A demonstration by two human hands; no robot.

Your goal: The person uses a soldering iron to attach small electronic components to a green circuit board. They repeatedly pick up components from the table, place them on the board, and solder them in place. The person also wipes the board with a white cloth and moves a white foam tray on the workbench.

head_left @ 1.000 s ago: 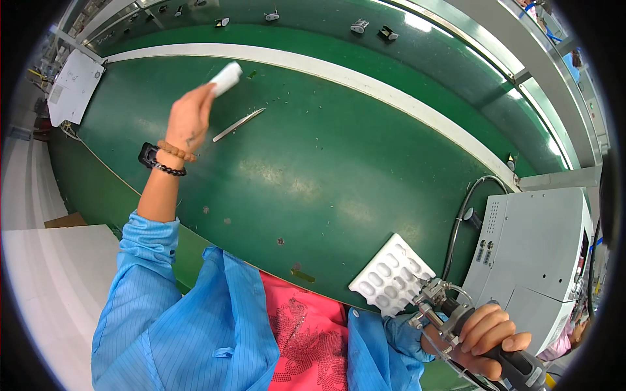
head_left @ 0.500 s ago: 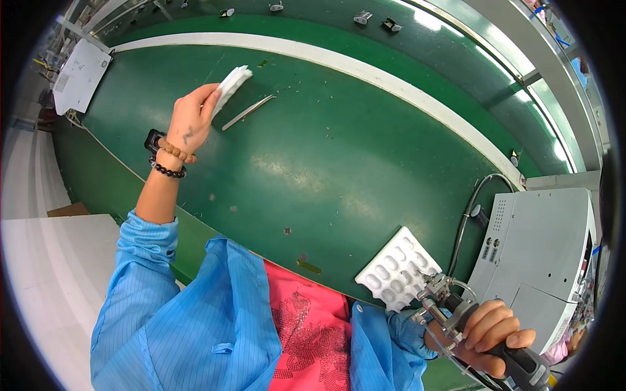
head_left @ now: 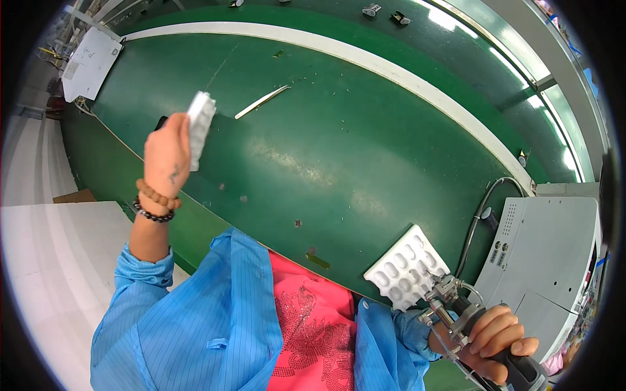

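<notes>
My left hand [head_left: 167, 156] is raised above the left part of the green bench, its fingers closed on a white moulded tray [head_left: 201, 124] seen nearly edge-on. Whether it is one tray or a few together I cannot tell. At the lower right, my right hand [head_left: 499, 342] wraps round the black handle of a hand-held dispensing tool [head_left: 446, 290] with a metal head and thin clear tubing. Its tip reaches over another white tray [head_left: 398, 262] with rows of oval pockets, near the bench's front edge; whether they touch is hard to see. Slim tweezers [head_left: 262, 101] lie beyond the left hand.
A grey machine housing [head_left: 541, 241] stands at the right, with a black cable [head_left: 466, 238] curving beside it. A white raised rail [head_left: 313, 40] borders the bench [head_left: 287, 156] at the back; small clip-like parts [head_left: 400, 18] lie beyond it. A white box [head_left: 92, 63] is at the far left.
My left hand has drawn the tray back toward me and to the left, away from the tweezers, turning it more upright in view. My right hand keeps its hold, and the view has shifted slightly.
</notes>
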